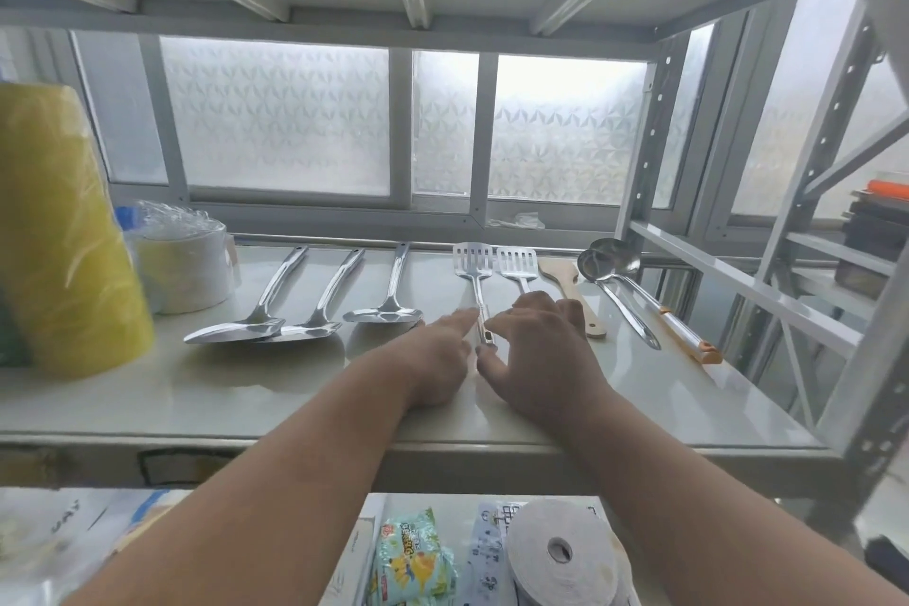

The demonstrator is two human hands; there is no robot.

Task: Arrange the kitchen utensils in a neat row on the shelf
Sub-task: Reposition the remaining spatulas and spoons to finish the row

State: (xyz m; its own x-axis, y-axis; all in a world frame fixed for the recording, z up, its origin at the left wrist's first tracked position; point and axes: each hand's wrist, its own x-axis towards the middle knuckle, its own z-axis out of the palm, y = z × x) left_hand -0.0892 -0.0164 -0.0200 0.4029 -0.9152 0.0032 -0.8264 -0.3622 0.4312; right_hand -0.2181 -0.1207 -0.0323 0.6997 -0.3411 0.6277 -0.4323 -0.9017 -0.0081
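Steel utensils lie in a row on the white shelf [246, 389]. Three solid turners [383, 312] rest at the left, blades toward me. To their right are a slotted turner [472, 258], a second slotted turner [516, 263], a wooden spatula [560, 273] and two ladles [615, 256], heads at the back. My left hand [438, 359] touches the first slotted turner's handle with an extended index finger. My right hand [536, 349] lies spread on the other side of that handle, thumb near its end, hiding the second slotted turner's handle.
A yellow wrapped roll [64, 236] and a stack of white bowls in plastic [182, 261] stand at the shelf's left end. A perforated post [639, 138] bounds the right rear. Below are a paper roll [560, 551] and a snack packet [413, 556]. Another shelf hangs close overhead.
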